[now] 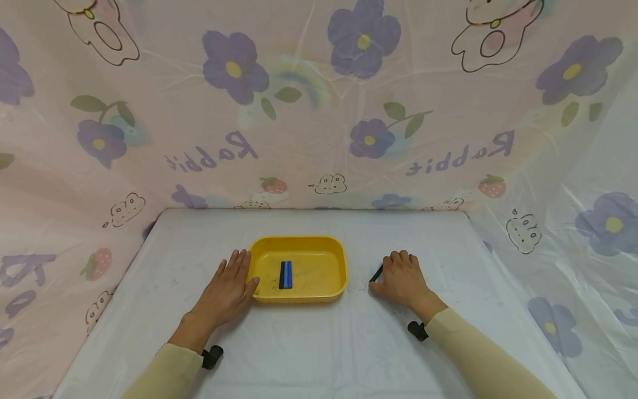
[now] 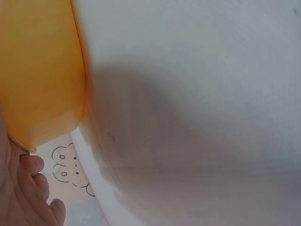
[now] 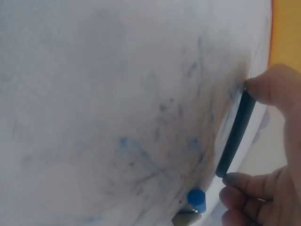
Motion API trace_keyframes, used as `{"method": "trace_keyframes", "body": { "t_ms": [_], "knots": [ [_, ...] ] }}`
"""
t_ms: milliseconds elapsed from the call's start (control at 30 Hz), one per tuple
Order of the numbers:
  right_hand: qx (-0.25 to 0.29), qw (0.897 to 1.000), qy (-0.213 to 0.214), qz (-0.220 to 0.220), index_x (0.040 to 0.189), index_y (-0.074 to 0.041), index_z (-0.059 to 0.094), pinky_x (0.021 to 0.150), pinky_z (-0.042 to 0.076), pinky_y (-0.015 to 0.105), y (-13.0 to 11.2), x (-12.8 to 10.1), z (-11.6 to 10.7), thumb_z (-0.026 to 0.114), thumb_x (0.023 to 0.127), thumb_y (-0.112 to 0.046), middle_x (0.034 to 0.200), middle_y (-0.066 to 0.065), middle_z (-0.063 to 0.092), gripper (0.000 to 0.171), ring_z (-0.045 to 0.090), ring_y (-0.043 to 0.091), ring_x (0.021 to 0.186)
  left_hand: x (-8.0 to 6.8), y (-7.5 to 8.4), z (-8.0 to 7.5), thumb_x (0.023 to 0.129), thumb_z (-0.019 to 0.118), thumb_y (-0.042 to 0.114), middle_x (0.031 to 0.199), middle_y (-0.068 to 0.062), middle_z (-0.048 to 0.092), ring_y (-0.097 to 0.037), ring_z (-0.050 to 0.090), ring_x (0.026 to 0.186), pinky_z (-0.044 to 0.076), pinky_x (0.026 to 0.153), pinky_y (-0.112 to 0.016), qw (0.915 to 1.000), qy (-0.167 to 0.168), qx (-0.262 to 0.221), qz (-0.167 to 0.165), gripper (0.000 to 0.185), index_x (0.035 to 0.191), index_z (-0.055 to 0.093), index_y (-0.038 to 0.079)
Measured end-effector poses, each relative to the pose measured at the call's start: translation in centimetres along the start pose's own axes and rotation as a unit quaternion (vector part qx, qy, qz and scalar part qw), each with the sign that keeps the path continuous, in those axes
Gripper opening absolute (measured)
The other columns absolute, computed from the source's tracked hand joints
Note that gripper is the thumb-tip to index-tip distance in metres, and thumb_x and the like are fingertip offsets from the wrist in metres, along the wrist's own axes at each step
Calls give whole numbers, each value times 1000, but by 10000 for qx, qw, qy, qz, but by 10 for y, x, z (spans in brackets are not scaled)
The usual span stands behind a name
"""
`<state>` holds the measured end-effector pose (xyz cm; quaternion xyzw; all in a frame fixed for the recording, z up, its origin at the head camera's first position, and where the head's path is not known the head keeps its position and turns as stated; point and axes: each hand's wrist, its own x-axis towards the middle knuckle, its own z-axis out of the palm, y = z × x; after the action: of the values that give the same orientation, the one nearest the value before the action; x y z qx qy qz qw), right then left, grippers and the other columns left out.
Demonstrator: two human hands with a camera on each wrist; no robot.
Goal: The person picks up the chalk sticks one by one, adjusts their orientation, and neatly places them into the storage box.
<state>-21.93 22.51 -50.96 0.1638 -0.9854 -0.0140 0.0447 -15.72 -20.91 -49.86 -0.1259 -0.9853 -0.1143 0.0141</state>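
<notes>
Head view: left hand (image 1: 226, 291) flat, fingers straight, touching yellow tray (image 1: 319, 296); right hand (image 1: 401, 280) pinching black marker (image 1: 376, 273) on table (image 1: 309, 349), right of tray. Backdrop (image 1: 319, 111) reads "Rabbit", mirrored.

Both arms are covered to the wrist by close-fitting, pale beige long sleeves (image 1: 478, 354), and both hands are left bare. A small black wrist-mounted device (image 1: 417, 330) is strapped under the right cuff, and a matching black device (image 1: 211, 356) is worn at the left.
</notes>
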Motion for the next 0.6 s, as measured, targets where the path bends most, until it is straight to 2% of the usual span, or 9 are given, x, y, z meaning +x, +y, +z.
{"method": "trace_keyframes", "body": {
  "t_ms": [367,600],
  "knots": [
    [144,9998,-161,28,88,-3,58,77,37,43,1,3,1,73,84,-57,84,8,48,56,44,30,84,0,0,-2,113,42,43,173,-23,24,-41,18,162,17,131,-60,10000,7,0,14,75,165,19,-6],
    [95,9982,180,-566,100,-1,57,77,38,42,4,4,0,78,80,-53,89,9,48,59,45,30,86,0,0,-1,114,42,42,173,-23,23,-41,18,162,16,131,-60,10000,-2,-29,6,75,166,19,-6]
  ]
}}
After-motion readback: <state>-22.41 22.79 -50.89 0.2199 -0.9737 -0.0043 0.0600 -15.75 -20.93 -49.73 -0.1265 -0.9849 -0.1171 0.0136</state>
